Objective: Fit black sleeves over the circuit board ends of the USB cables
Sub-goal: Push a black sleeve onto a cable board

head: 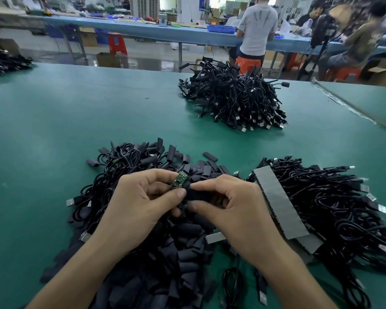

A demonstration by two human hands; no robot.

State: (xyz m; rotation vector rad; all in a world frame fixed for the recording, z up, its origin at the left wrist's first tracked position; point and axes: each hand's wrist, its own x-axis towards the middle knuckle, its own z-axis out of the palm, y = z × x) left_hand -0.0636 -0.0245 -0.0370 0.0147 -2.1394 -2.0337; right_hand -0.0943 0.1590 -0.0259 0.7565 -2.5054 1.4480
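Sleeving step's underway: left hand point(140, 197) pinches the circuit board point(178, 180), right hand point(230, 201) grips a black sleeve point(196, 194) just beside it, both held over the near pile of sleeves point(183, 253) on the tabletop point(54, 121). Next up, I'd guess, line up the sleeve's mouth and slide it on.

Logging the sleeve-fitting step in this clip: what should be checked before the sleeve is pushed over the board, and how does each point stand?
1. Board held: the left hand pinches the circuit board. Ok.
2. Sleeve held: the right hand grips a black sleeve. Ok.
3. Board bare: its green face shows, not yet covered. Ok.
4. Sleeve mouth open and facing the board: hidden by fingers. Cannot tell.
5. Cable free of the heap: hidden under the hands. Cannot tell.
6. Spare sleeves close by: pile of loose sleeves lies below the hands. Ok.
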